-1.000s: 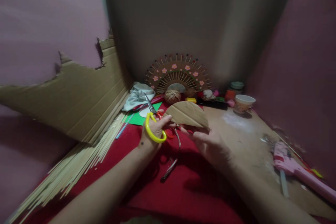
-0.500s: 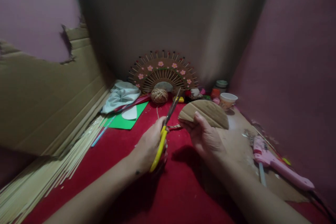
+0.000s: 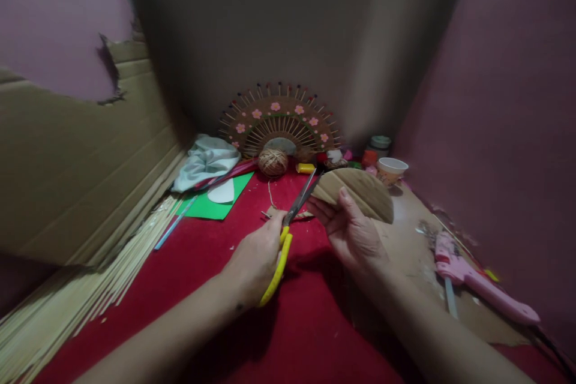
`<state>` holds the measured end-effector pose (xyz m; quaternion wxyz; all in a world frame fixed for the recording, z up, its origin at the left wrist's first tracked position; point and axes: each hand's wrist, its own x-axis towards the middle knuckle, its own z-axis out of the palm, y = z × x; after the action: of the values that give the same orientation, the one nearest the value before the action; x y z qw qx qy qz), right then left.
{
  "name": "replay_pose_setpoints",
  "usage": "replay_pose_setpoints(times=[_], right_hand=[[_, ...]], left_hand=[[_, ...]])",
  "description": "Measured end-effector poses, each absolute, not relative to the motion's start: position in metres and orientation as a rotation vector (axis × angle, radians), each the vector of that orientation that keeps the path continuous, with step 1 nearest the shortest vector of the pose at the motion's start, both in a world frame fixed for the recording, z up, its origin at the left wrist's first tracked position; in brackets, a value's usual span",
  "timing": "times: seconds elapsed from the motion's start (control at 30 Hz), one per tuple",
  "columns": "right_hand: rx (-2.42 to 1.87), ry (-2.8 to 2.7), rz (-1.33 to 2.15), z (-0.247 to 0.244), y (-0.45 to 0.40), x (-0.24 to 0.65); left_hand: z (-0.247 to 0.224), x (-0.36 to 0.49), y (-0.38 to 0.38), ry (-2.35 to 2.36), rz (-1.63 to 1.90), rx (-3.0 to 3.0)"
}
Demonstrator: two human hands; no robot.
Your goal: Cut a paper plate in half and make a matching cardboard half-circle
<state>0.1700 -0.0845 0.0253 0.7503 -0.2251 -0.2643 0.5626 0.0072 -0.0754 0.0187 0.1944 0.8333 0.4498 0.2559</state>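
Note:
My left hand [image 3: 260,254] is closed around the yellow handles of a pair of scissors [image 3: 281,264], whose blades point up and to the right, slightly parted. My right hand [image 3: 353,231] pinches a half-round piece of cardboard [image 3: 360,192] between the thumb on top and the fingers below. One blade tip is close to the cardboard's left edge; whether it touches I cannot tell. Beneath the blades, a thin cardboard scrap lies on the red cloth [image 3: 180,288]. Behind the scissors sits a ball of twine [image 3: 272,162] with a loose strand.
A decorated fan [image 3: 283,108] stands at the back. Thin bamboo sticks [image 3: 103,276], green paper [image 3: 211,207] and a pale cloth [image 3: 207,159] lie to the left. On the right are a pink glue gun [image 3: 481,288], a cardboard sheet [image 3: 414,240] and a paper cup [image 3: 391,170].
The scissors have swung to the right and their blades have parted, bringing a tip close to the half-round cardboard. My right hand has barely moved.

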Motion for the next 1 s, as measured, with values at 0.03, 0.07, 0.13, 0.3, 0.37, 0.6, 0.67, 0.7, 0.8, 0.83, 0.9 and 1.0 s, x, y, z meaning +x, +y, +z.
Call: replay_pose_setpoints(times=[0.03,0.07,0.13,0.3,0.37,0.6,0.67,0.7,0.8,0.83,0.9,1.0], right_hand=[[-0.487,-0.576,1.233,0.025,-0.084,0.170],[-0.480,-0.570,1.239,0.024,-0.084,0.170],[-0.472,-0.551,1.254,0.024,-0.084,0.170],[-0.462,-0.521,1.250,0.026,-0.085,0.170],[-0.461,-0.494,1.274,0.026,-0.085,0.169],[-0.436,-0.422,1.328,0.024,-0.084,0.168],[-0.424,-0.420,1.328,0.024,-0.083,0.168],[-0.414,-0.420,1.323,0.023,-0.083,0.168],[-0.388,-0.418,1.318,0.022,-0.083,0.168],[-0.383,-0.413,1.323,0.022,-0.083,0.167],[-0.386,-0.404,1.348,0.021,-0.083,0.167],[-0.389,-0.394,1.373,0.020,-0.083,0.167]], left_hand=[[0.020,0.008,-0.076,1.241,0.669,2.338],[0.022,0.008,-0.076,1.221,0.614,2.340],[0.026,0.009,-0.078,1.197,0.539,2.341],[0.031,0.009,-0.080,1.188,0.524,2.349],[0.031,0.009,-0.081,1.182,0.529,2.343],[0.030,0.010,-0.078,1.215,0.480,2.337],[0.030,0.009,-0.077,1.230,0.425,2.381],[0.029,0.008,-0.076,1.239,0.401,2.406],[0.025,0.005,-0.074,1.237,0.371,2.490],[0.024,0.004,-0.073,1.234,0.369,2.513],[0.021,0.002,-0.071,1.230,0.366,2.547],[0.017,0.001,-0.069,1.227,0.347,2.591]])
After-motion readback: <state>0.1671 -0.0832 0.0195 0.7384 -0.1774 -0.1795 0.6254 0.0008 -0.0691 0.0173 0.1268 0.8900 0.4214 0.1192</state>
